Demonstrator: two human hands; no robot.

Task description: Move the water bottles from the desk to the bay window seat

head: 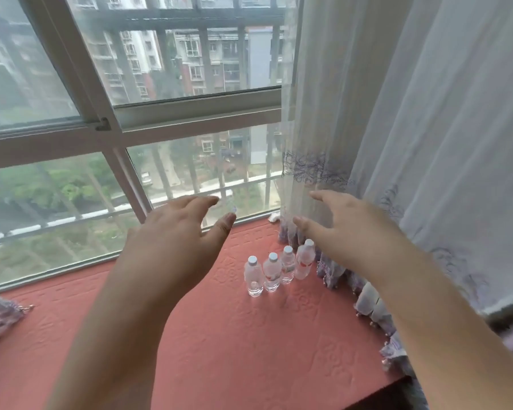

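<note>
- Both hands hang spread and empty above the bay window seat (190, 335): the left hand (175, 244) with fingers straight, the right hand (347, 229) likewise, holding nothing.
- Four water bottles (279, 269) stand upright in a tight row on the red cushion, below and between the two hands, nearer the right one.
- Count: four bottles, each with a white cap; two hands; one sheer curtain (397, 143), its hem just beyond the right hand.
- Risk, as I judge it: the bottles stand almost touching, so a careless sweep of either hand could topple the row like skittles.
- The curtain hem lies close to the bottle farthest right; dragging the fabric could tip it.
- The desk is out of view, so whether more bottles remain cannot be told.
</note>
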